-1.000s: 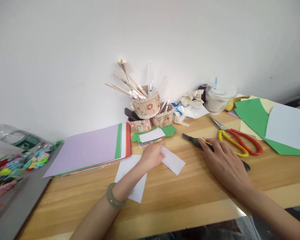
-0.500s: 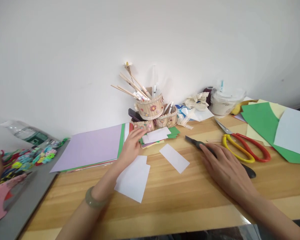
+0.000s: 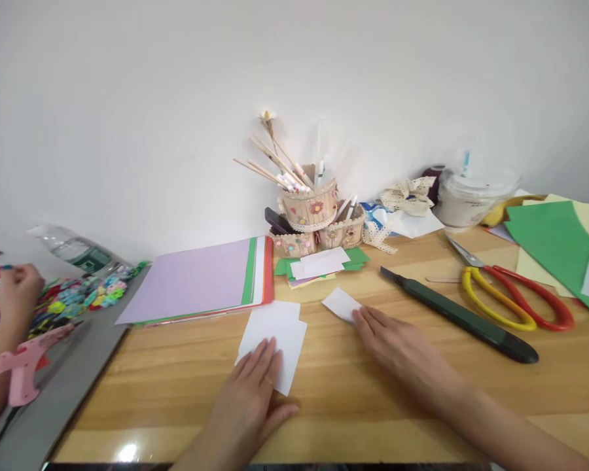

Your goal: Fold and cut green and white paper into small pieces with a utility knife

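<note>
Resting in the front left part of the wooden tabletop [image 3: 334, 425], two overlapping white sheets [image 3: 292, 350] are covered in part by the left hand [image 3: 248, 392]. This hand is laid palm down, with the fingers close together and extended and the thumb set apart. The right end of the white slip [image 3: 340, 303] is covered by the fingertips of the right hand [image 3: 385, 337], whose fingers are held together; whether the slip is pinched or only pressed cannot be told, as the thumb is hidden. The slip is located near the middle of the tabletop, apart from the white sheets.

The utility knife [image 3: 464, 317] is placed to the right of the slip, its tip directed toward the back left corner. Behind it, the scissors [image 3: 495, 281] are laid with red and yellow handles toward the right edge. A pile of small slips [image 3: 321, 263] is positioned in front of the decorated pots [image 3: 307, 209], and the colored paper stack [image 3: 196, 281] is set at the left, toward the back edge. Beyond the left edge, a pink glue gun [image 3: 27, 366] is seen near another person's hand [image 3: 22, 284].
</note>
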A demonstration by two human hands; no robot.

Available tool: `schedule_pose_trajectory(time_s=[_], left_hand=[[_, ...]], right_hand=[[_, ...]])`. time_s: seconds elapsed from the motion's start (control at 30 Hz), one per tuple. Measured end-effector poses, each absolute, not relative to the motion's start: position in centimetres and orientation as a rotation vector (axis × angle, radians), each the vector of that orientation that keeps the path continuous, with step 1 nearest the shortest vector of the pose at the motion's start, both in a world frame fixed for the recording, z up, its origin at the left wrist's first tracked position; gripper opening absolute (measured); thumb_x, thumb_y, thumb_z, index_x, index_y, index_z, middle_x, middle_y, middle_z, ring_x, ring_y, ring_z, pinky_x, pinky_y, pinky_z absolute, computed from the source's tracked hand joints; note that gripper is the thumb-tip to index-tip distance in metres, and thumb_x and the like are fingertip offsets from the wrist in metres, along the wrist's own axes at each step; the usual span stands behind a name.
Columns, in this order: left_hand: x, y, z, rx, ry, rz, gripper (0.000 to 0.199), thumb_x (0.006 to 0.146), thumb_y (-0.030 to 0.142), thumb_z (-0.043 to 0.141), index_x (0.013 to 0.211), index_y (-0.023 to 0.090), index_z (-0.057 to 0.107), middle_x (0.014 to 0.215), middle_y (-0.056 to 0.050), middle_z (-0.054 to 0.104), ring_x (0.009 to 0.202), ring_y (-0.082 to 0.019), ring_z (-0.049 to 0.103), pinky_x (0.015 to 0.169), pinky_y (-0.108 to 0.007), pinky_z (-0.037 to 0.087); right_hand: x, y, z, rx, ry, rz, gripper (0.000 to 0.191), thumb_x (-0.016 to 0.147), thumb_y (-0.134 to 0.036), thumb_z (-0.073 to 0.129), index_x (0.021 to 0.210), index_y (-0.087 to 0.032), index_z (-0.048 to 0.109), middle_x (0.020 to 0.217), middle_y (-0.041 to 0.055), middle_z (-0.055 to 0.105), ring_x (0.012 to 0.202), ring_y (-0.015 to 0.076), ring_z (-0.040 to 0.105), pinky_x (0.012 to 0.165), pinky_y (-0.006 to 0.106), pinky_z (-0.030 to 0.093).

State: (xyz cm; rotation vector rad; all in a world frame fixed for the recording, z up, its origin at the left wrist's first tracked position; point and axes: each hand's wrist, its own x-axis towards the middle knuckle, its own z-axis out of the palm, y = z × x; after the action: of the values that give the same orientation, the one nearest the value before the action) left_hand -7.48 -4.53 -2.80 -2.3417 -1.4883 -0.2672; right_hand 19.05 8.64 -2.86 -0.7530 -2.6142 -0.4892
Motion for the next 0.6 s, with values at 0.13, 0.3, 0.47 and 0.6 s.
schedule_pose_trajectory(time_s=[0.13, 0.3, 0.47, 0.6], left_hand=[[-6.5, -5.0, -3.3, -2.264, -1.404, -0.361, 0.038, 0.097, 0.034, 0.043, 0.112, 0.004, 0.062, 0.117, -0.020, 0.067, 0.111, -0.027, 0.064, 0.085, -0.033, 0.058], [-5.6, -5.1, -3.3, -2.233, -1.271, -0.436, 0.026, 0.092, 0.009, 0.041, 0.103, 0.006, 0.064, 0.102, -0.015, 0.073, 0.099, -0.024, 0.070, 0.081, -0.029, 0.059], [-6.7, -5.8, -2.0, -2.341, -1.175, -0.367, 0.042, 0.091, 0.000, 0.026, 0.118, 0.003, 0.058, 0.103, -0.015, 0.073, 0.099, -0.024, 0.070, 0.083, -0.030, 0.057], [-8.2, -6.5, 0.3, -2.368, -1.239, -0.503, 0.047, 0.097, 0.006, 0.023, 0.142, 0.002, 0.036, 0.107, -0.018, 0.072, 0.108, -0.021, 0.066, 0.086, -0.025, 0.055]], right_hand=[[20.0, 8.3, -2.2, -0.584, -2.629, -0.481, 0.039, 0.081, 0.002, 0.038, 0.111, -0.006, 0.062, 0.102, 0.0177, 0.071, 0.096, 0.0225, 0.067, 0.076, 0.031, 0.057], [18.8, 13.5, -0.1, -0.698, -2.508, -0.365, 0.040, 0.092, -0.006, 0.033, 0.121, -0.013, 0.060, 0.117, 0.0125, 0.067, 0.110, 0.0216, 0.062, 0.086, 0.035, 0.055], [15.9, 16.3, 1.0, -0.665, -2.489, -0.321, 0.032, 0.093, -0.015, 0.041, 0.116, -0.009, 0.063, 0.123, 0.0183, 0.062, 0.118, 0.0276, 0.056, 0.094, 0.046, 0.049], [15.2, 11.2, 1.9, -0.411, -2.566, -0.220, 0.039, 0.094, -0.029, 0.044, 0.127, -0.011, 0.056, 0.129, 0.0117, 0.060, 0.119, 0.0178, 0.055, 0.097, 0.033, 0.048]])
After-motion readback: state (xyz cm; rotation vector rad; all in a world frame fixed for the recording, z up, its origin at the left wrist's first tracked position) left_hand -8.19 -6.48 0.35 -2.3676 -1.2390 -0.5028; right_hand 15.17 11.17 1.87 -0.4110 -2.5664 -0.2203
